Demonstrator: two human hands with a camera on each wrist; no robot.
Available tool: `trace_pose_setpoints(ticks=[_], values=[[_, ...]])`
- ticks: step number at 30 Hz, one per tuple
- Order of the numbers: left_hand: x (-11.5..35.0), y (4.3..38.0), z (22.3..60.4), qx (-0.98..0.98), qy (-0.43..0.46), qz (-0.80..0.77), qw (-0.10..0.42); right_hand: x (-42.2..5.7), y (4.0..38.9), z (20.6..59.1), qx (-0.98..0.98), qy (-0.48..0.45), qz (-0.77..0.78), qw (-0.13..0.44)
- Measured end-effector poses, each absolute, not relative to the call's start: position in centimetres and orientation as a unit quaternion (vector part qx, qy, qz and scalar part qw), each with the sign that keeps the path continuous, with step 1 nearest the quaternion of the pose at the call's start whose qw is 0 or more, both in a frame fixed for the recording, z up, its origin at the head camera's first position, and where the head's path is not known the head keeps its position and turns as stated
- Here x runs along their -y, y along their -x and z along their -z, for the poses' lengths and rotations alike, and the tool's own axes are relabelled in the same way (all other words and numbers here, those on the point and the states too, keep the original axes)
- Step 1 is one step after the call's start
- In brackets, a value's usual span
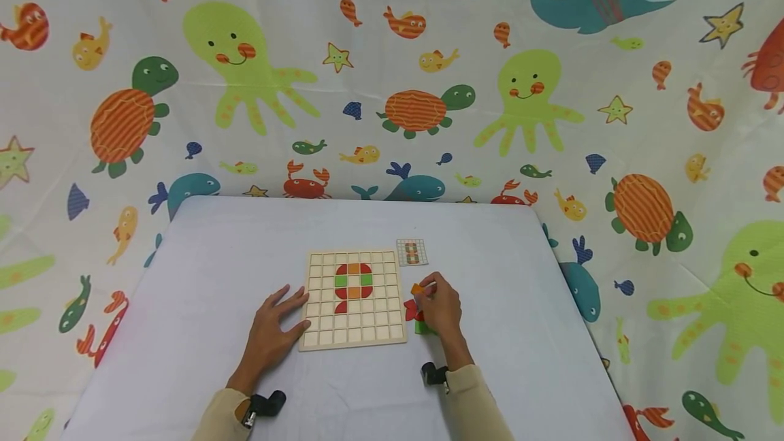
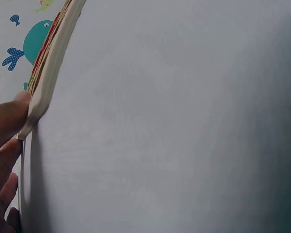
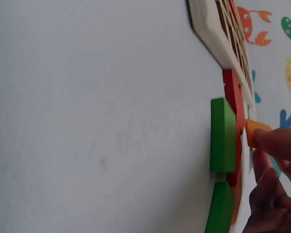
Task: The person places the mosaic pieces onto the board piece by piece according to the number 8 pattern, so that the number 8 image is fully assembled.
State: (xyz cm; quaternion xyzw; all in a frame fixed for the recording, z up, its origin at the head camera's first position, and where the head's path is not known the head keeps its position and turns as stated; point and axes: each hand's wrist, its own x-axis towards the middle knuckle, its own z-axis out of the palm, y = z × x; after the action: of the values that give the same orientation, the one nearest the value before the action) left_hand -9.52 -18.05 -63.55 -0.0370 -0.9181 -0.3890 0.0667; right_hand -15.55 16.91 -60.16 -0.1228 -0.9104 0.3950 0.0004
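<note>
A square wooden grid board (image 1: 386, 330) lies on the white table. Red, green and orange pieces form a ring in its upper middle, with one red piece (image 1: 340, 307) just below the ring's left side. My left hand (image 1: 272, 332) touches the board's left edge with thumb and fingertips, fingers spread. To the right of the board, my right hand (image 1: 442, 308) pinches a small orange block (image 3: 250, 132) between thumb and fingers, above loose red pieces (image 1: 410, 309) and green blocks (image 3: 224, 136). The hand partly covers this pile in the head view.
A small pattern card (image 1: 412, 252) with a coloured grid design lies beyond the board's top right corner. White cloth covers the table (image 1: 508, 278). Behind it hangs a curtain (image 1: 367, 33) printed with sea animals.
</note>
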Motion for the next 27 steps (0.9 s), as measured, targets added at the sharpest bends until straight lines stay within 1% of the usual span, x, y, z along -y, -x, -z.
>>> trace_pose_setpoints(ticks=[7, 16, 21, 27], values=[[18.0, 9.5, 63.6, 0.918, 0.040, 0.387, 0.075, -15.4, 15.5, 59.9, 0.897, 0.076, -0.435, -0.005], [18.0, 9.5, 63.7, 0.917, 0.038, 0.391, 0.069, -12.7, 14.9, 60.0, 0.889, 0.002, -0.458, -0.008], [18.1, 9.5, 63.7, 0.916, 0.035, 0.393, 0.065, -11.1, 14.6, 60.0, 0.888, -0.014, -0.460, -0.023], [18.2, 9.5, 63.6, 0.917, 0.027, 0.394, 0.053, -9.1, 14.2, 59.6, 0.895, -0.009, -0.444, -0.045]])
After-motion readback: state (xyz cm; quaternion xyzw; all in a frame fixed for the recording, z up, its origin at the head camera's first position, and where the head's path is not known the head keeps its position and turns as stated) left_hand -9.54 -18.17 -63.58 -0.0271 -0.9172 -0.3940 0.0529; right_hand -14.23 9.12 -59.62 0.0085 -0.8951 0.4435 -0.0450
